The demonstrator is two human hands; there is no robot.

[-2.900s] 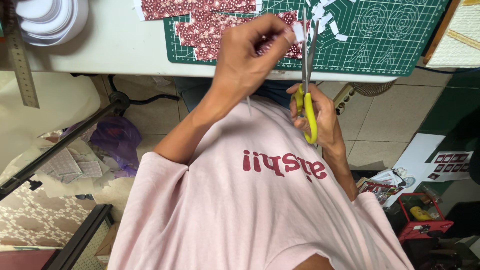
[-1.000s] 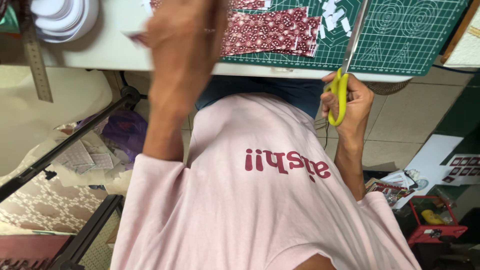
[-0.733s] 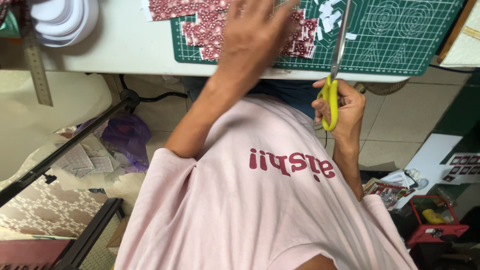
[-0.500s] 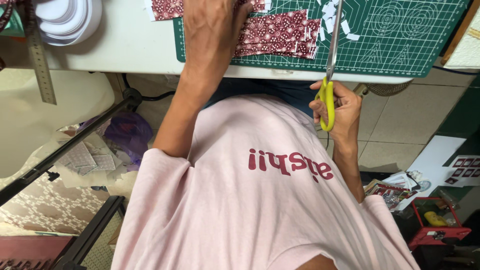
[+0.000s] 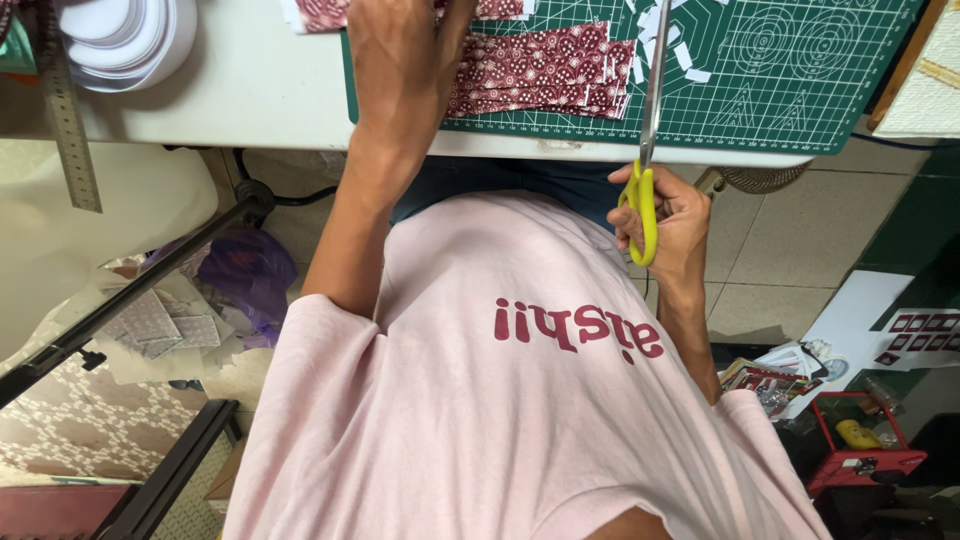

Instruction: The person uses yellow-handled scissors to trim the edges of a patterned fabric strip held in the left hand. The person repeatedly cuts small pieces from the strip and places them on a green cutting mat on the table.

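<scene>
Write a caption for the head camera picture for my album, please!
Left hand reaches over red patterned paper strips on a green cutting mat; right hand holds yellow-handled scissors.

Home craft workspace, paper or fabric cutting. White desk [image 5: 250, 95] carries a green gridded cutting mat [image 5: 800, 90] with red patterned strips [image 5: 540, 75] and white offcuts [image 5: 665, 40] on it. Steel ruler [image 5: 68, 110] hangs over the desk's left edge, stacked white discs [image 5: 125, 35] at its far left corner. Tiled floor [image 5: 790, 230] below, cluttered with paper scraps [image 5: 160, 320], a purple bag [image 5: 245, 275] and a red toolbox [image 5: 860, 445].
</scene>
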